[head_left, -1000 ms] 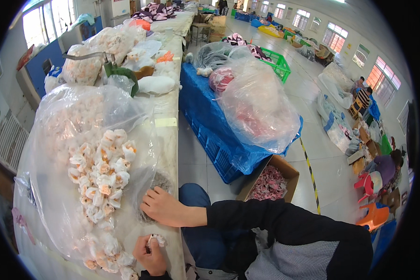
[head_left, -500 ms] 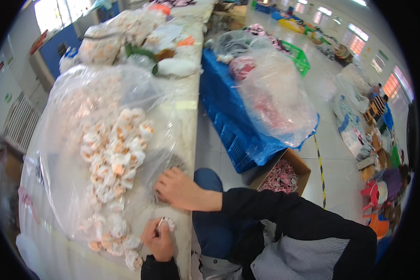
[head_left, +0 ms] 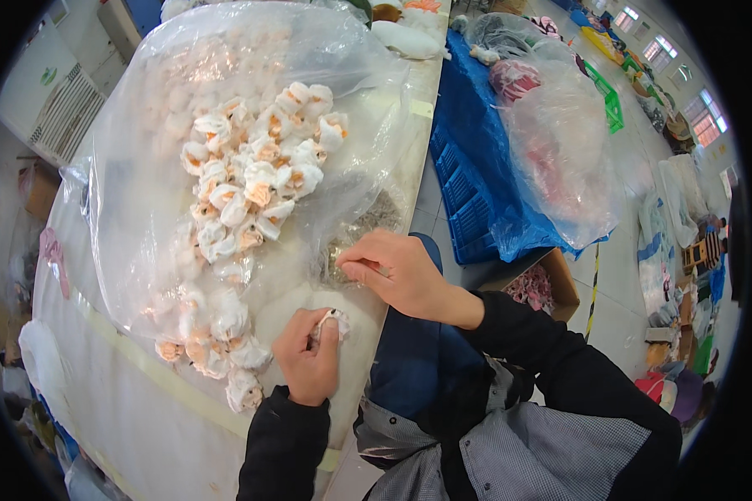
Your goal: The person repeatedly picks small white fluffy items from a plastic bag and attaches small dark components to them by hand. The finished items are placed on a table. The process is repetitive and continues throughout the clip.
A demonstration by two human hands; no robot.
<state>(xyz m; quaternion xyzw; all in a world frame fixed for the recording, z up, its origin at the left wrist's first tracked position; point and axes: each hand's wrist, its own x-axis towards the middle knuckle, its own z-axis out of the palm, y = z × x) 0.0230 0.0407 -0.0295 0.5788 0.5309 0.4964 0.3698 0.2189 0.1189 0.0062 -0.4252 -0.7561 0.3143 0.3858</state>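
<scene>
Between the thumb and fingers of my left hand point(head_left: 307, 359), low over the table, is a small white plush piece point(head_left: 336, 319) with a dark spot on it. My right hand point(head_left: 405, 275) is closed in a pinch near the table's right edge; whatever its fingertips hold is too small to make out. Just beyond them lies a clear bag of tiny greyish parts point(head_left: 378, 210). Left of both hands, a heap of white and orange plush pieces point(head_left: 259, 179) spills out of a large clear plastic bag point(head_left: 113, 284).
The pale worktable point(head_left: 184, 430) is covered in plastic sheeting. Beyond its right edge stand a blue crate point(head_left: 459, 200) under blue sheeting, a clear bag with pink contents point(head_left: 551, 167) and a cardboard box point(head_left: 564, 284) of pink scraps. A pink ribbon point(head_left: 53, 260) lies at the left.
My right hand has gone from resting flat among the tiny parts to a pinch beside their bag. The left still grips the plush piece. The whole view has shifted toward the table.
</scene>
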